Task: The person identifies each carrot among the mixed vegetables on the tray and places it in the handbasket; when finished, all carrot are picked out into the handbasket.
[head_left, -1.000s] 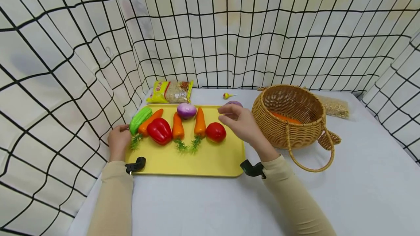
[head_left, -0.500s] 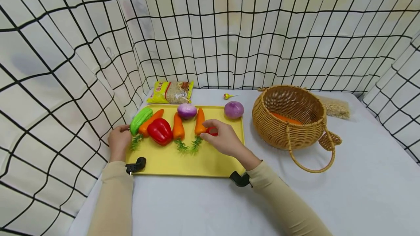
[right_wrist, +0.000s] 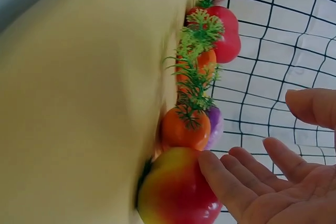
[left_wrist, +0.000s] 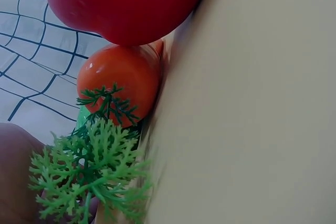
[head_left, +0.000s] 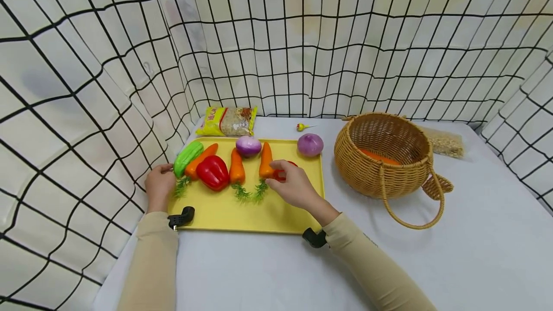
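My right hand (head_left: 295, 187) is over a round red-and-yellow fruit (right_wrist: 178, 192) on the yellow tray (head_left: 242, 216). In the right wrist view its fingertips are right at the fruit, with the thumb held apart; the hand covers most of the fruit in the head view. At the tray's left edge is my left hand (head_left: 161, 187), fingertips close beside a green ridged gourd (head_left: 188, 158); I cannot tell what they grip. Between the hands lie a red bell pepper (head_left: 213, 173), a carrot (head_left: 237, 167) with leafy green tops, two more carrots, and a purple onion (head_left: 248, 146).
Another purple onion (head_left: 310, 145) sits at the tray's back right corner. To the right stands a wicker basket (head_left: 358, 172) with something orange inside. Behind are a yellow food packet (head_left: 229, 121), a small lollipop (head_left: 301, 127) and a bag of grains (head_left: 445, 143).
My right hand has moved left and nearer, from in front of the right onion to over the red fruit, uncovering that onion. The left hand stays at the tray's left edge.
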Demonstrator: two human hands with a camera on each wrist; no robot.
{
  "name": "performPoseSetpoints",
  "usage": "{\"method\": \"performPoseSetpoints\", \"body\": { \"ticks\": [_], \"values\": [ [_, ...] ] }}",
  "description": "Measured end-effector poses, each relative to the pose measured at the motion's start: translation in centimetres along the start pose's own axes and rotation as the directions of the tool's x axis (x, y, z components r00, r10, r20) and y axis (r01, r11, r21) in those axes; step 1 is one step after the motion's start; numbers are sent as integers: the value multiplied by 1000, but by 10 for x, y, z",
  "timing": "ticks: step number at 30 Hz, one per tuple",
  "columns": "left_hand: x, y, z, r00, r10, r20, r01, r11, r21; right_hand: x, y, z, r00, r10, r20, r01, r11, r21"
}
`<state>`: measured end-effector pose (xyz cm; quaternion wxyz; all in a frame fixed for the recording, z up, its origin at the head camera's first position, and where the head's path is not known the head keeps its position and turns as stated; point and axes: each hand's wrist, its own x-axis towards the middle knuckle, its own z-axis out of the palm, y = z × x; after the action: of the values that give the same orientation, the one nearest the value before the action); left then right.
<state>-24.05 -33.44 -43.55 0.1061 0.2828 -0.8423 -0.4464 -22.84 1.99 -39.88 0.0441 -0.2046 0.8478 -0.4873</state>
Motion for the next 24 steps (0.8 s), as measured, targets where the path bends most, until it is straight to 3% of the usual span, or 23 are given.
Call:
{"method": "performPoseSetpoints", "body": {
  "ticks": [9,19,24],
  "values": [
    [-3,1,-1,1000,25,-16,-25,1000,-1,9,6,0,999,39,-27,-40,998,-40],
    [-2,0,1,999,28,-26,-27,1000,14,26,7,6,999,32,1,-31,989,-144],
    [-2,0,2,999,38,-34,-37,999,15,36,7,12,999,42,-21,-45,979,-197]
  ]
}}
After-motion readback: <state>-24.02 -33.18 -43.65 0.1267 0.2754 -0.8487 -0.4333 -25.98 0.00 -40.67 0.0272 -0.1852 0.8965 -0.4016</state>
